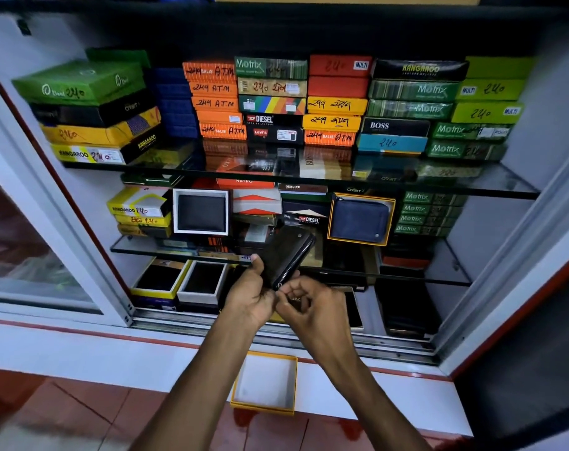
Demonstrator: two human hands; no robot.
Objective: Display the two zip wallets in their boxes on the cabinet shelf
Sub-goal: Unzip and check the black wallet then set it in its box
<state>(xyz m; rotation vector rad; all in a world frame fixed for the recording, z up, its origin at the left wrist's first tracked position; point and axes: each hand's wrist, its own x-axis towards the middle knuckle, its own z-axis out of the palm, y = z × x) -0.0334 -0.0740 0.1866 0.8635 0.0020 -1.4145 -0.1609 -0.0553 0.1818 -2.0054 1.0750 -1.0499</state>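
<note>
A dark brown zip wallet [288, 255] is held tilted in front of the middle glass shelf [439, 275]. My left hand [249, 292] grips its lower left side. My right hand [304, 299] pinches the zip pull at the wallet's bottom corner. A blue zip wallet [359, 219] stands upright in its yellow-rimmed box [390, 219] on that shelf, right of centre. An open yellow-rimmed box [265, 384] with a white inside lies on the white ledge below my arms, with nothing in it.
Stacks of coloured wallet boxes [273, 99] fill the top glass shelf. A black wallet in a white box [201, 212] stands on the middle shelf at left. Open boxes [182, 281] sit on the bottom level. A sliding glass door [32, 242] is at left.
</note>
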